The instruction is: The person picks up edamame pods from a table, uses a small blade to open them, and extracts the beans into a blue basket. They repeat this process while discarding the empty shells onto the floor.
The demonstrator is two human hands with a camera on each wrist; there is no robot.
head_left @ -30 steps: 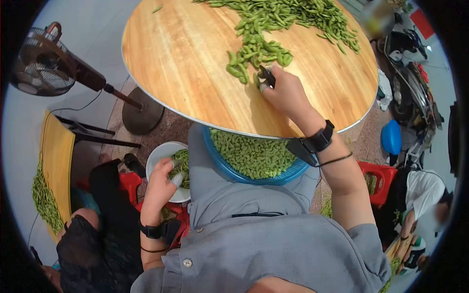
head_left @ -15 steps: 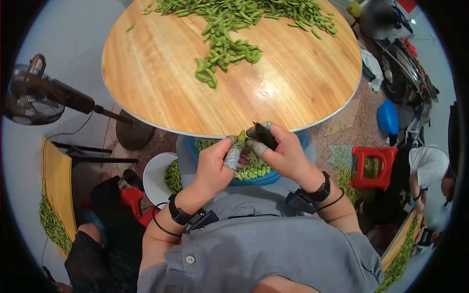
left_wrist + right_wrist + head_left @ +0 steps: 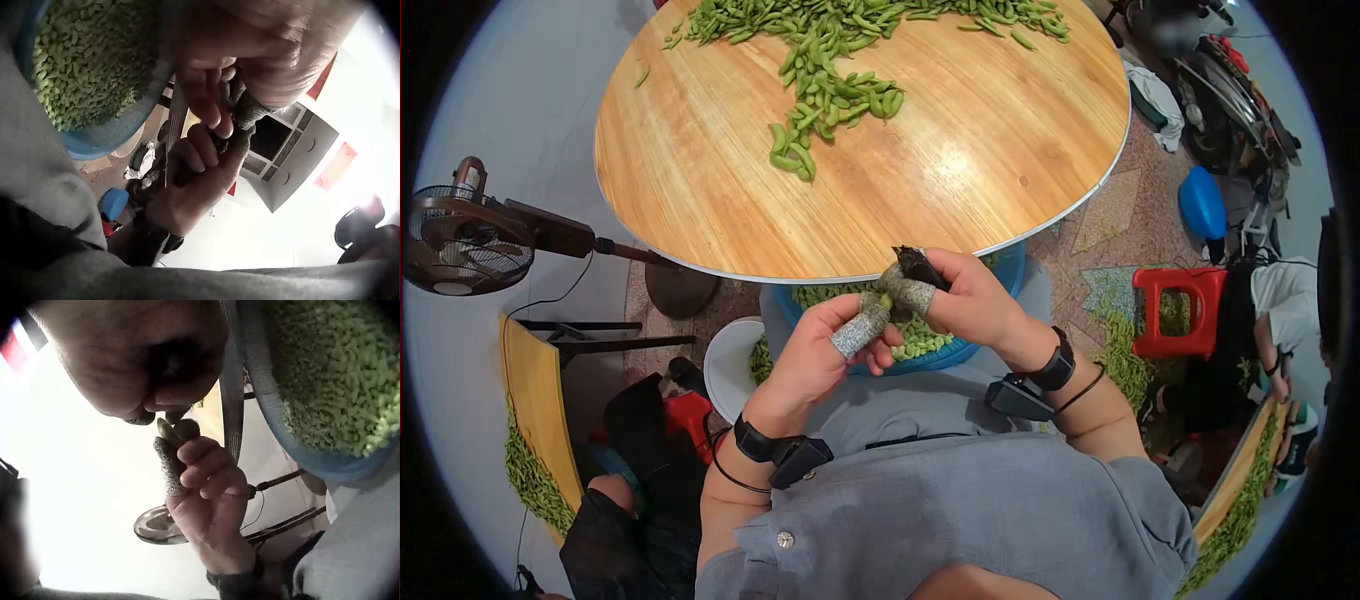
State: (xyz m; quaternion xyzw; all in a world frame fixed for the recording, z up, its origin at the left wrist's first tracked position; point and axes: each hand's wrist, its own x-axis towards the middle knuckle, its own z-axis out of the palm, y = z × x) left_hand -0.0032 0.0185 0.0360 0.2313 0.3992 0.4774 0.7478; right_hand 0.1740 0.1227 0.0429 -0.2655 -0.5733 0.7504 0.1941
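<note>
Both hands meet in front of the table's near edge, over a blue basin (image 3: 350, 464) of shelled green beans (image 3: 337, 369). My left hand (image 3: 825, 345), its thumb wrapped in grey, pinches a green pod (image 3: 164, 429). My right hand (image 3: 965, 295), with wrapped fingertips, holds a dark object (image 3: 918, 268) and has its fingertips against the pod's end. In the head view the fingers hide most of the pod. A pile of green pods (image 3: 830, 95) lies on the round wooden table (image 3: 700, 190).
A white bucket (image 3: 728, 372) with pods stands left of my lap. A fan (image 3: 475, 240) and a side table (image 3: 535, 400) are at the left. On the right are a red stool (image 3: 1178, 310), a blue object (image 3: 1202, 202) and a person in white (image 3: 1288, 300).
My right hand has come back from the pods on the table to my left hand, which has risen from beside the bucket. A pod is now between them. The view has shifted slightly.
</note>
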